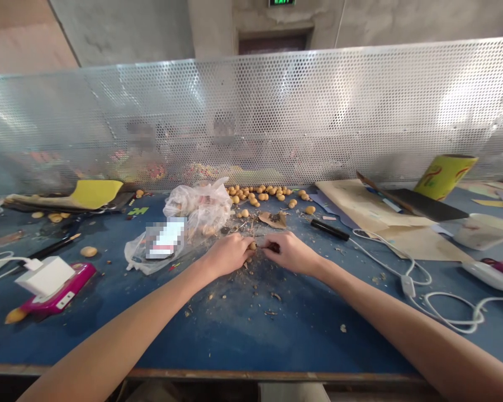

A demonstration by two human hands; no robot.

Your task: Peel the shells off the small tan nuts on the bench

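Observation:
My left hand (230, 254) is closed on a small brownish-yellow nut (252, 245) that shows at its fingertips. Just to the right, my right hand (285, 251) has its fingers curled together; what they hold, if anything, is too small to tell. A narrow gap separates the two hands, above the blue table (235, 335). Behind them lie a dry brown leaf (273, 219) and bits of debris. Several round, yellowish nuts (260, 195) are spread along the foot of the perforated screen.
Left: plastic bag (201, 206), phone (167, 239), pink power strip (61, 290) with white plug (46, 276). Right: black rod (330, 229), white cable (408, 285), brown paper (373, 212), white cup (486, 230), yellow roll (444, 176). A perforated metal screen (276, 111) stands behind.

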